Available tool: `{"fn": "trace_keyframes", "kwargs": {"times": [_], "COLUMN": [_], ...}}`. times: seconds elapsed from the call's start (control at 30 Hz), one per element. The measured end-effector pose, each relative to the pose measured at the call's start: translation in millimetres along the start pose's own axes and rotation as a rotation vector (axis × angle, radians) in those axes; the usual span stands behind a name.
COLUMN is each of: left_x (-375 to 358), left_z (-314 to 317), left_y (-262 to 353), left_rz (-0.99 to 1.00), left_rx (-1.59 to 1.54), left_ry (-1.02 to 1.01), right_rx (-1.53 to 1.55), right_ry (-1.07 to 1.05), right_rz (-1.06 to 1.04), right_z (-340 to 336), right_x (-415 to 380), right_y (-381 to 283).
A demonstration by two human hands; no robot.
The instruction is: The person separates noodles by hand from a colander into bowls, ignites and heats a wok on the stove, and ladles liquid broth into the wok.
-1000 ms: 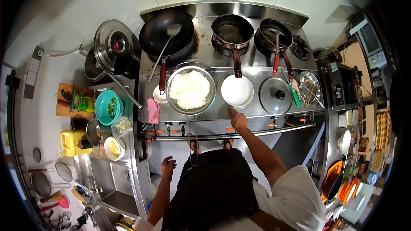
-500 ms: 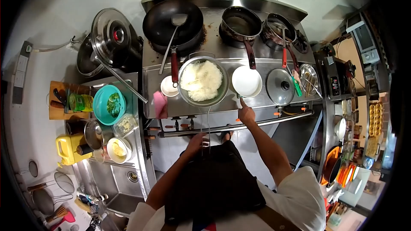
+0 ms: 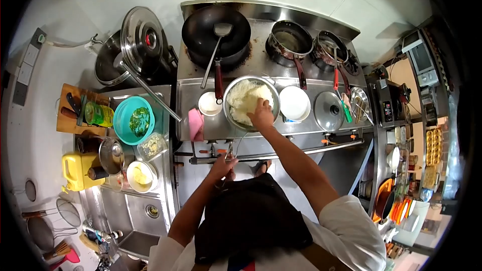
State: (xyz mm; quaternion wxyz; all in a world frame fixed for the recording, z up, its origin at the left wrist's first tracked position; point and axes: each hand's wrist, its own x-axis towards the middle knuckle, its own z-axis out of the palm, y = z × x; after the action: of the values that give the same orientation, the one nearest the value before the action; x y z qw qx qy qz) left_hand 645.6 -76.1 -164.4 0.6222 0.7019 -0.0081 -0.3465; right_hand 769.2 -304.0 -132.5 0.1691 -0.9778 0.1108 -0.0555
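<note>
A round metal strainer (image 3: pixel 275 98) at the front of the stove counter holds a heap of fine white noodles (image 3: pixel 240 95). My right hand (image 3: pixel 262 115) reaches into it from the right, its fingers closed on the noodles. Closer to my body, my left hand (image 3: pixel 223 165) is closed at the thin wire handle (image 3: pixel 239 141) that runs down from the strainer. Right of the strainer stands a white bowl (image 3: pixel 294 103). To its left are a smaller white bowl (image 3: pixel 210 104) and a folded pink cloth (image 3: pixel 196 124).
Behind stand a black wok (image 3: pixel 201 32) with a spatula (image 3: pixel 218 45) and two dark saucepans, one of them this pan (image 3: pixel 291 39). A glass lid (image 3: pixel 329 111) lies at right. On the left are a teal basin (image 3: pixel 120 125) with chopped greens, a yellow jug (image 3: pixel 80 170) and a sink (image 3: pixel 120 216).
My right hand has moved left from the white bowl's front edge into the noodles. My left hand has shifted slightly left along the handle. The whole view has shifted a little.
</note>
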Motion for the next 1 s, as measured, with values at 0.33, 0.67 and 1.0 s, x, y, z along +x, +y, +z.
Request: {"fn": "trace_keyframes", "kwargs": {"times": [0.33, 0.67, 1.0], "left_x": [-15, -11, 4], "left_z": [-43, -37, -31], "left_y": [22, 24, 53], "left_rz": [-0.214, -0.116, 0.19], "left_rx": [-0.024, 0.073, 0.29], "left_ry": [-0.074, -0.002, 0.278], "right_rx": [0.098, -0.195, 0.325], "right_ry": [0.037, 0.013, 0.1], "right_rz": [-0.151, -0.073, -0.052], "right_z": [-19, -16, -45], "right_x": [17, 21, 32], "right_y": [26, 1, 13]}}
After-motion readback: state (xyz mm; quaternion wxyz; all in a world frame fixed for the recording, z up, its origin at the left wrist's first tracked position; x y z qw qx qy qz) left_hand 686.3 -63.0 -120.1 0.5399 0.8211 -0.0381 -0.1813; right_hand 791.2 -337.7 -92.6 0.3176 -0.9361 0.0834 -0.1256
